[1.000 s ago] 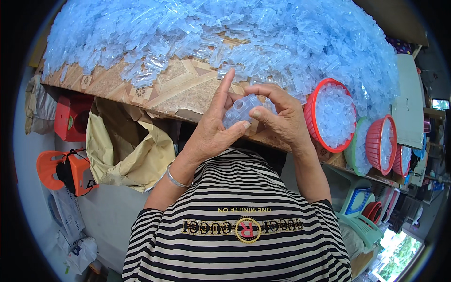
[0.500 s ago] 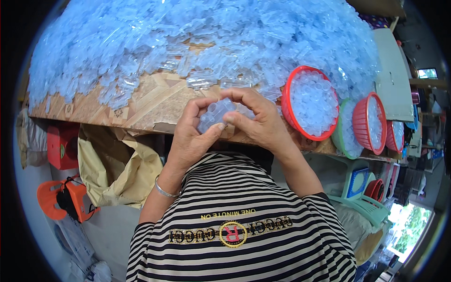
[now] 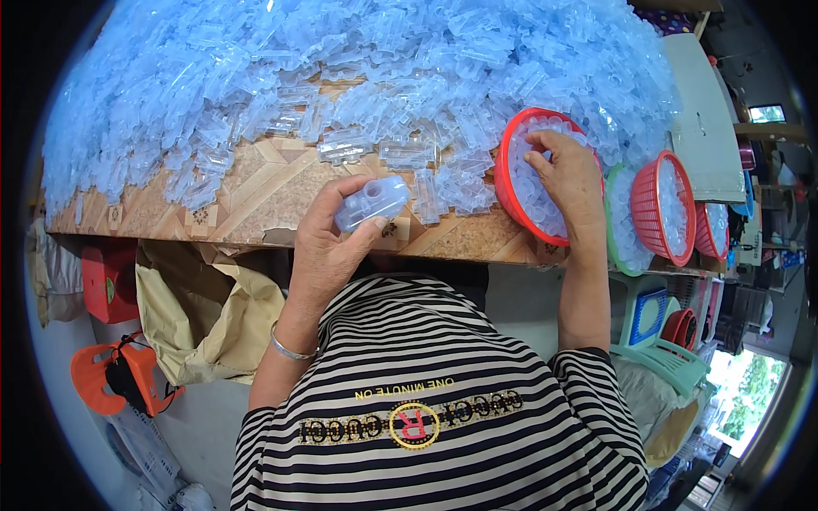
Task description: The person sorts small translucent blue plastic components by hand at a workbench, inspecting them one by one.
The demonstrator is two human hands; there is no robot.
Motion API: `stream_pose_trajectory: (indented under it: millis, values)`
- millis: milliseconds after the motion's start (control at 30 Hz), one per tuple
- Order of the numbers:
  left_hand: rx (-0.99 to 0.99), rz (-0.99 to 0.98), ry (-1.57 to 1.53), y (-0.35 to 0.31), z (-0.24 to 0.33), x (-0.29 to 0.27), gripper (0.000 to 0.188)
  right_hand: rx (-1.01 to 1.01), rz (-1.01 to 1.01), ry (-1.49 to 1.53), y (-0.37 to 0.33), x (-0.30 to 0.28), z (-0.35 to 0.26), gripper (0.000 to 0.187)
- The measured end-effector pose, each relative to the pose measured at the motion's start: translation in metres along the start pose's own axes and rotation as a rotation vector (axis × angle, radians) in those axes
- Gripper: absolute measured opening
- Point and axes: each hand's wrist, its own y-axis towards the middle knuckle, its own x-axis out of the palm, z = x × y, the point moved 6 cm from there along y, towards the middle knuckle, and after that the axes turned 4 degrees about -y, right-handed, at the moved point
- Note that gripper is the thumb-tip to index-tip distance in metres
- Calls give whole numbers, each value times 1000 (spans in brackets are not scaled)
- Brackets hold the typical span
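My left hand (image 3: 328, 234) grips a clear plastic casing (image 3: 373, 203) with a round hole in its face, thumb below and fingers behind it. It is held just above the front edge of the table. Over to the right, my right hand (image 3: 567, 175) reaches over a red basket (image 3: 503, 175) of small translucent plastic tube pieces (image 3: 545, 209). Its thumb and index finger are apart, with nothing visible between them; the other fingers are partly hidden. Several loose clear casings (image 3: 345, 146) lie on the table beyond my left hand.
A large heap of clear plastic casings (image 3: 256, 77) covers the far part of the patterned table (image 3: 264, 187). Right of the red basket stand a green basket (image 3: 612, 230) and another red basket (image 3: 652, 213). A tan sack (image 3: 213, 315) hangs open below the table edge at left.
Both hands were together around the clear plastic; now my right hand has moved right to the red basket. My left hand keeps the casing, slightly further left. The view has shifted a little.
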Motion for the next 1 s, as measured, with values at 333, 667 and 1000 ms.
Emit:
stream_pose_trajectory:
  millis: [333,667,1000]
  values:
    - [210,16,294,0,8,4,36,-96,156,653,-7,-17,-32,16]
    - [267,-6,459,-3,16,7,38,17,-463,1490,-30,31,-123,16]
    - [277,2,431,-4,16,6,35,69,-520,1497,-36,43,-125,19]
